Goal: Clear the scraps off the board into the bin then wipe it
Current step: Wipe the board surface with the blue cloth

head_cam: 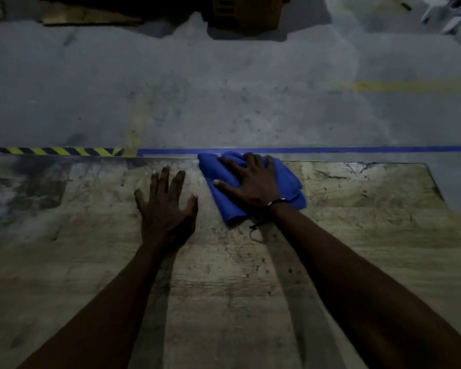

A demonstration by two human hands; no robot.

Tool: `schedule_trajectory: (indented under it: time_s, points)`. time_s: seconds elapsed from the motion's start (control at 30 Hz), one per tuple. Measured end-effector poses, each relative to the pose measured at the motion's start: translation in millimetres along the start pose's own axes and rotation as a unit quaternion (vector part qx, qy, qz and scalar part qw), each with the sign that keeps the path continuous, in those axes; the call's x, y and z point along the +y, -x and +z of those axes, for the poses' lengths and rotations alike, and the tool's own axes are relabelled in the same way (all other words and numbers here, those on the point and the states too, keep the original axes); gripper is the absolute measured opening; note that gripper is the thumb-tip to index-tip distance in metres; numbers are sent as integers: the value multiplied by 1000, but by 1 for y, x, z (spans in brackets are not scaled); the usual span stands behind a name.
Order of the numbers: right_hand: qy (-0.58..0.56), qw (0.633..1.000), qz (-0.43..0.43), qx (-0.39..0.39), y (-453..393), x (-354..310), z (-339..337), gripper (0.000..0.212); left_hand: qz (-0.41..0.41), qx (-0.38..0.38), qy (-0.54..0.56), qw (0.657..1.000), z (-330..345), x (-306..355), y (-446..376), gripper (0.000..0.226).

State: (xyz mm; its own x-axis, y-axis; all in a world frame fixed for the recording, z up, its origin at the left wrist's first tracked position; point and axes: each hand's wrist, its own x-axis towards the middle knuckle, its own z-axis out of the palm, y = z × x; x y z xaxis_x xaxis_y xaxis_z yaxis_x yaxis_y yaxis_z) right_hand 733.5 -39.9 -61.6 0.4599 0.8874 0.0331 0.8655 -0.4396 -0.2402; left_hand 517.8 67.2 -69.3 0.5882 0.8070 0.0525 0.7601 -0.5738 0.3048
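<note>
From the head view, my right grip (250,182) is pressing flat, fingers spread, on the blue cloth (290,182) at the far edge of the board (357,235), while my left grip (165,206) is resting spread on bare worktop just beside it.

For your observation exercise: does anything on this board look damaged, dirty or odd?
Yes. The board shows dark smudges at its far left, away from the blue cloth under the right hand. No scraps visible.

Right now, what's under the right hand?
The folded blue cloth, pressed flat by the right hand at the board's far edge. The board surface beneath the cloth is hidden.
</note>
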Motion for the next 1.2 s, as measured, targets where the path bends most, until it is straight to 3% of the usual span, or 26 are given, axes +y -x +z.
schedule_trajectory:
  time_s: [0.13, 0.23, 0.47, 0.8, 0.97, 1.07, 1.2]
  points:
    - [50, 996, 70, 30, 30, 78, -20, 79, -2, 18, 10, 1000, 0, 2, 4, 68]
    - [60, 993, 99, 16, 33, 86, -22, 79, 0, 17, 20, 1000, 1, -1, 2, 69]
    - [18, 996, 82, 13, -4, -15, 5, 76, 30, -35, 13, 999, -8, -26, -4, 73]
    - [-15, 999, 36, 3, -70, -180, 50, 77, 15, -1, -15, 1000, -68, -230, -33, 71]
    - [-20, 1000, 13, -2, -102, -267, 72, 81, 17, 9, -5, 1000, -70, -264, -32, 76]
    - [-11, 1000, -5, -9, -106, -283, 75, 83, 16, 13, -1, 1000, -73, -261, -32, 76]
    - [35, 999, 3, 14, -89, -234, 63, 77, 14, 12, -2, 1000, -79, -258, -30, 74]
